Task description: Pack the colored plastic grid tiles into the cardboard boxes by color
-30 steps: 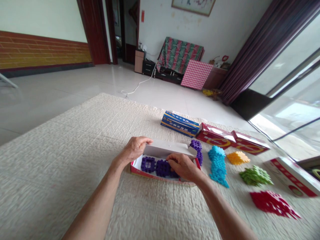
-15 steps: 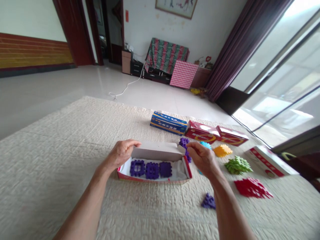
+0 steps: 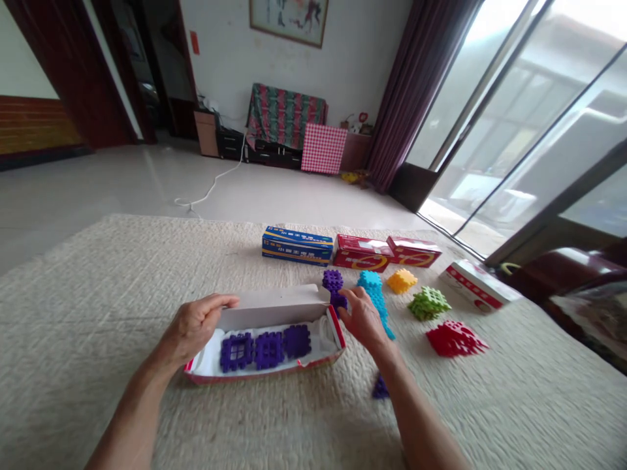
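Purple plastic tiles (image 3: 268, 350) are seen from the head view, three of them laid in a row on the white lining of an open box (image 3: 264, 374). They are placed between the two hands, to the right of the left hand (image 3: 196, 323) and to the left of the right hand (image 3: 363, 318); neither hand is laid on them. The raised lid (image 3: 279, 297) is grasped at its left end by the curled left fingers. The right hand is held just outside the box's right end, its fingertips set against a purple stack (image 3: 333, 282); whether a piece is pinched there cannot be told. One loose purple tile (image 3: 380, 388) is partly covered by the right forearm. Blue pieces (image 3: 373, 297) are spread just beyond the right hand, with yellow pieces (image 3: 402, 281) farther off.
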`<state>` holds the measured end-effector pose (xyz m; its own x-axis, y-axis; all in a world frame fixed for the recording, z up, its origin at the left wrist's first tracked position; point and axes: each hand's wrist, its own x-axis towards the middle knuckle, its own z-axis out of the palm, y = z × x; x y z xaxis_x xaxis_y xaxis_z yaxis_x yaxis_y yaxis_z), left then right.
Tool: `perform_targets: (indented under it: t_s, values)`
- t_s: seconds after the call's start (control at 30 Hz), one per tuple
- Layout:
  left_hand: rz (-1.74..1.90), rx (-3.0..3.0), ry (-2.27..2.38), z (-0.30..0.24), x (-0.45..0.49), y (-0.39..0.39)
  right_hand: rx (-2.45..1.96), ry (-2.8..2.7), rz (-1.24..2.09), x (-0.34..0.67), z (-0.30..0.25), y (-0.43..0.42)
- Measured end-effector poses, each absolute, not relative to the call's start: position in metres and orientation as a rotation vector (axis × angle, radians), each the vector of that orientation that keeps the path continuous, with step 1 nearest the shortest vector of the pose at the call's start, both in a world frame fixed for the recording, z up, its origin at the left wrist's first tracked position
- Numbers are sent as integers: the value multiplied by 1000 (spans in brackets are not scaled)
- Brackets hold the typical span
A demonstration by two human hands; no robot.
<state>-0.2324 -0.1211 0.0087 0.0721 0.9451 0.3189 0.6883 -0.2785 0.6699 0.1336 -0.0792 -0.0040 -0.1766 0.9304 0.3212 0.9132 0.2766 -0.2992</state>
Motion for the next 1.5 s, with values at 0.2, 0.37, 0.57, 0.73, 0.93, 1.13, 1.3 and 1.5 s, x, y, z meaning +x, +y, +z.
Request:
perform_targets:
  t_s: [0.2,0.37,0.57,0.73,0.93,1.13,1.3,1.5]
  values:
    - [997,2004,1650,8,-234,-120,-1697,-2118,11,133,-9,-78]
    - [981,1984,1655,6,-235,-120,-1698,-2118,13,133,-11,-79]
    - [985,1990,1651,6,-235,-121,-1693,-2065,72,134,-8,-79]
    - [1025,2003,1633,9,-233,-121,-1654,-2045,252,140,0,-77]
    - [1061,1987,1627,17,-227,-124,-1612,-1751,390,161,35,-80]
    - [1060,2050,1614,19,-226,-125,-1195,-1762,877,124,76,-107]
    - [1078,2076,1601,17,-226,-124,-1186,-2146,929,79,68,-119]
    - [1094,2084,1574,16,-226,-125,-1242,-2408,703,67,65,-115]
